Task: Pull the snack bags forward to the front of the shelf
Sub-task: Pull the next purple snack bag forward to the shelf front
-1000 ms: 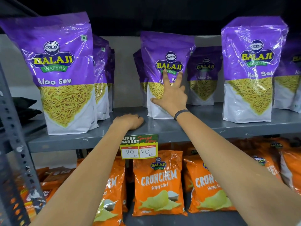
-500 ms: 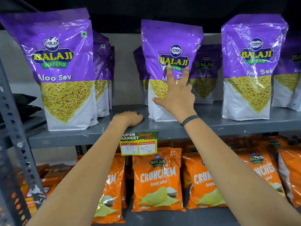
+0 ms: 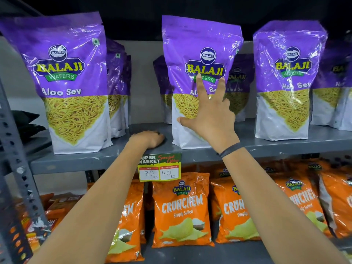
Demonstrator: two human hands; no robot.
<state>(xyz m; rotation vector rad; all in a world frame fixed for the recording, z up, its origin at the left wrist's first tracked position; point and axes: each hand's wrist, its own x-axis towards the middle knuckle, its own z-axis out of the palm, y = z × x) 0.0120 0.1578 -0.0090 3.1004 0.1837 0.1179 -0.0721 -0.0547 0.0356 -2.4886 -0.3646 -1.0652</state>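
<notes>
Right grip splayed on middle bag, bag near shelf edge

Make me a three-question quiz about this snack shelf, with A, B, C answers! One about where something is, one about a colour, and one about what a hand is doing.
1. Where is the left hand?
A. On the grey shelf beside the middle purple bag
B. On an orange bag
C. On the price tag

2. What colour are the Crunchem bags on the lower shelf?
A. Green
B. Orange
C. Purple

3. What is the right hand doing?
A. Making a fist
B. Hanging below the shelf
C. Fingers spread against the middle purple bag

Answers:
1 A, it lies knuckles-up on the grey shelf.
2 B, they are bright orange.
3 C, its open fingers lie over the bag's front.
</notes>
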